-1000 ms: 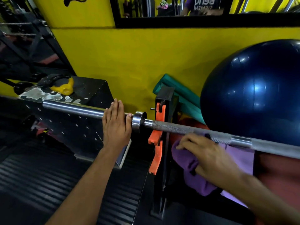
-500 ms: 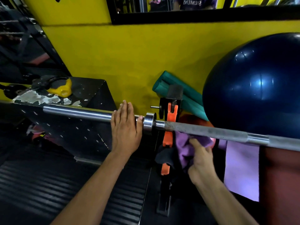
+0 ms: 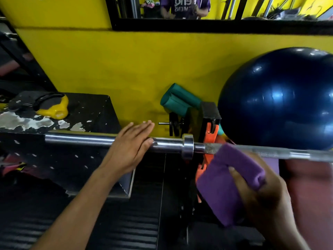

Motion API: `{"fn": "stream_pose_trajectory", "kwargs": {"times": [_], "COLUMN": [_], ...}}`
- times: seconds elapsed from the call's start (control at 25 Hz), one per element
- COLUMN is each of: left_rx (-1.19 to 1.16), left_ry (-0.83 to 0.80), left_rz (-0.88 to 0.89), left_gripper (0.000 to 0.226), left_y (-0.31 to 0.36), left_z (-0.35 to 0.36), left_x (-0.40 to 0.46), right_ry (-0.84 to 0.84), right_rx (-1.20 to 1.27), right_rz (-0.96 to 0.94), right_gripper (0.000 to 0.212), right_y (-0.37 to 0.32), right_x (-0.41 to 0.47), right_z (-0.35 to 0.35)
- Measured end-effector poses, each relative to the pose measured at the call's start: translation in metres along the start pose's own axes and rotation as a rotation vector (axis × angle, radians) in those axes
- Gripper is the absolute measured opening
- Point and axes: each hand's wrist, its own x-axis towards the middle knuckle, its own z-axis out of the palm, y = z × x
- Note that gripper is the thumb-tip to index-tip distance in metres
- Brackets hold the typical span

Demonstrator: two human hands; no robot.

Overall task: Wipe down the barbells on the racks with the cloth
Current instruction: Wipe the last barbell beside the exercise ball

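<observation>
Starting at the far left, there's a yellow kettlebell (image 3: 54,110) sitting on a scuffed black box (image 3: 90,112) with the paint flaking off. The barbell (image 3: 81,139) runs across the whole shot in front of it, smooth shiny sleeve on the left, then a collar, then the duller knurled shaft heading off to the right. The left hand (image 3: 128,150) lies flat on the sleeve with its fingers straight and together, not wrapped around anything, just resting on the steel near the collar. Past the collar the bar sits in an orange hook on the black rack (image 3: 210,112), with green rolled mats (image 3: 177,101) behind. The right hand (image 3: 259,192) grips a folded purple cloth (image 3: 225,181), thumb pinching across its front, its top edge up against the knurled shaft. A big dark blue exercise ball (image 3: 281,98) fills the right side.
</observation>
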Motion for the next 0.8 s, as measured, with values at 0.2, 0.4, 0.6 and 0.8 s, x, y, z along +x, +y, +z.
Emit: {"fn": "stream_pose_trajectory", "kwargs": {"times": [0.2, 0.4, 0.6, 0.8], "left_rx": [0.126, 0.183, 0.223, 0.210], "left_ry": [-0.083, 0.091, 0.096, 0.093], "left_rz": [-0.010, 0.096, 0.093, 0.108], "left_gripper": [0.076, 0.054, 0.053, 0.052], "left_y": [-0.029, -0.027, -0.029, -0.033], "left_z": [-0.008, -0.006, 0.000, 0.003], "left_x": [0.009, 0.003, 0.002, 0.003], "right_ry": [-0.201, -0.248, -0.871, -1.099], "right_rx": [-0.436, -0.867, -0.740, -0.621], "right_rz": [-0.504, -0.492, 0.128, 0.483], "right_gripper": [0.052, 0.044, 0.033, 0.032], "right_y": [-0.004, -0.007, -0.043, -0.032], "right_x": [0.034, 0.081, 0.170, 0.199], "right_z": [0.076, 0.130, 0.140, 0.150]}}
